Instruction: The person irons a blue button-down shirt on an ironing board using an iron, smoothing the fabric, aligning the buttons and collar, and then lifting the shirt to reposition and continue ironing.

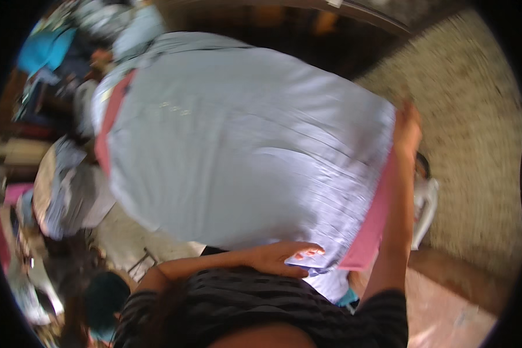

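A pale blue-grey cloth (232, 133) is spread in front of me over a wide surface, with small creases across its right half. A pinkish-red cloth (368, 229) shows from under it along the right edge and again at the left end. At the near edge, my left hand (281, 258) is held over the cloth with its thumb apart from its curved fingers and nothing visibly gripped. Along the right edge, my right hand (409, 130) touches the cloth near its far right corner. Its fingers are smeared by motion, so their grip is unclear.
A white plastic chair part (426, 211) stands just beyond my right forearm. Rough matting-like floor (470, 116) stretches to the right. Heaped cloths (75, 191) and a bright blue item (46, 49) lie at left. A person in a dark head covering (106, 298) is at the lower left.
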`<state>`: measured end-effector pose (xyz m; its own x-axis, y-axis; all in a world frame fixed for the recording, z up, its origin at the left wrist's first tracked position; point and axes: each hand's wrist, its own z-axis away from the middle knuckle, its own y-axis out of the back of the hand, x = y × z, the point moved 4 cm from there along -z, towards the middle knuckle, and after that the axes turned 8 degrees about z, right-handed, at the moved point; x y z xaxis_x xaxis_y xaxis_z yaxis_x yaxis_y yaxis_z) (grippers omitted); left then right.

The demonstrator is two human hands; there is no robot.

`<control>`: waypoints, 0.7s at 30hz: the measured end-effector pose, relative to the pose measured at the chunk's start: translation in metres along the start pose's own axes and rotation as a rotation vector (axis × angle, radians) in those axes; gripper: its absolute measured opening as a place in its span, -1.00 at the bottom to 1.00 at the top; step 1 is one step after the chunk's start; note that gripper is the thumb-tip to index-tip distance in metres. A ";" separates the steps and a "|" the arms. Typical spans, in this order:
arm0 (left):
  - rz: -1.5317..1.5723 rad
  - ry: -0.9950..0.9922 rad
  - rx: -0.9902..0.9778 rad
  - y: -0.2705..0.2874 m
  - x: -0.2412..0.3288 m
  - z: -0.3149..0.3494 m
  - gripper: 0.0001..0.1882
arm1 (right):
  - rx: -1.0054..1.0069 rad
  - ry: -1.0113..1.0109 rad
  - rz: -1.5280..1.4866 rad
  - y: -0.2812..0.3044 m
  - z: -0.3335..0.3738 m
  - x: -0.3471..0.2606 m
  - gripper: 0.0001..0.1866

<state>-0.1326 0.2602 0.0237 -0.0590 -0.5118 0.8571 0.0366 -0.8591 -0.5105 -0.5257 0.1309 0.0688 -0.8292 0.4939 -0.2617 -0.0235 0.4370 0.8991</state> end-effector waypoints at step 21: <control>-0.993 -0.131 1.851 0.283 0.115 0.336 -0.70 | 0.254 -0.234 0.018 -0.002 0.180 0.029 -0.69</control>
<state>0.2063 -0.0415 0.0007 -0.6276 0.0823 0.7742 0.7622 0.2677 0.5894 -0.4490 0.2798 -0.0036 -0.6768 0.6497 -0.3461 0.1542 0.5849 0.7963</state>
